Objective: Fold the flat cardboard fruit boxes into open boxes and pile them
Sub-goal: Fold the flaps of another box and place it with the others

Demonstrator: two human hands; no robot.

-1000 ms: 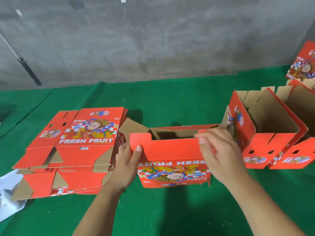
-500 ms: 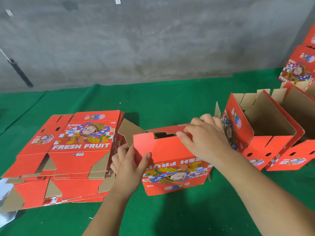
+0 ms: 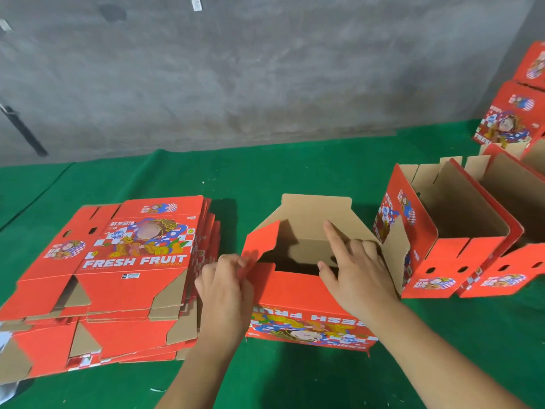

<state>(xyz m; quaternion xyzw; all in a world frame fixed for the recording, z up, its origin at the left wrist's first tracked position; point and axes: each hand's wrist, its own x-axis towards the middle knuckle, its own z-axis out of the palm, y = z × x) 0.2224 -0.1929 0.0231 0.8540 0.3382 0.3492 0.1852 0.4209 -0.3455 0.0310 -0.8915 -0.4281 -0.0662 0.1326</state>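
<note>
In the head view, a half-erected red printed cardboard fruit box is seen at the lower centre of the frame, standing on the green felt-covered table with its top open and its "FRESH FRUIT" lettering upside down on the near wall. The far brown flap is raised, and a red side flap is angled up at the left end of the box. The left hand is placed at the left end, its fingers curled against the lower edge of that red side flap; whether the flap is actually pinched cannot be told because of blur. The right hand is laid over the right part of the opening, with the fingers spread and nearly straight against the inner brown cardboard and the thumb at the near wall's top edge. A pile of flat red cardboard box blanks is located at the lower left, just beside the box. Two erected open red boxes are set side by side at the right, and further red boxes are stacked at the upper right edge. A grey concrete wall fills the upper frame.
</note>
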